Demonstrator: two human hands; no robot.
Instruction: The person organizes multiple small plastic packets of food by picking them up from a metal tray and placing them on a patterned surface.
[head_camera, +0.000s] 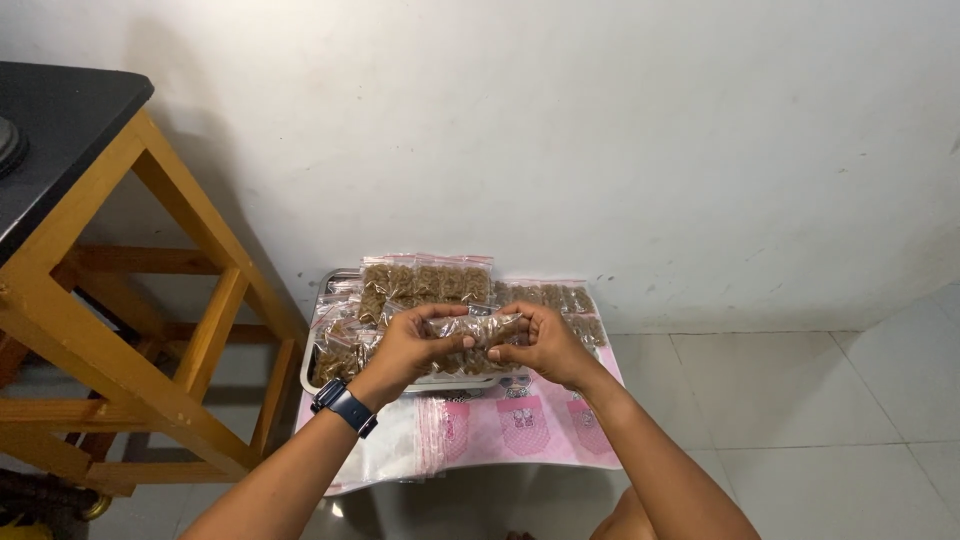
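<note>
Head view, looking straight down, and both hands are up together over the middle of the scene. The left hand (408, 345), with a dark watch (345, 407) on its wrist, has its fingers curled round the left end of a small clear packet (482, 330) filled with brown bits; the right hand (545, 345) pinches the other end, fingers closed on it too. So the packet sits stretched between the two hands, held level, just above a metal tray (312, 372).

That tray rests on the tiled floor (820, 400) against the white wall (600, 130), and it carries more filled packets (425, 280), stacked in rows behind the hands, brown contents showing through the clear plastic. More filled ones (560, 298) lie off to the right of the stack, beside the right hand.

Nearer the camera, below the hands, a spread of empty bags (520, 425) lies flat on the floor, clear with pink printed panels, overlapping one another.

Over on the left stands a wooden table (190, 330) with a dark top, its slanted legs and crossbars close beside the tray. Both forearms reach in from the bottom edge.
</note>
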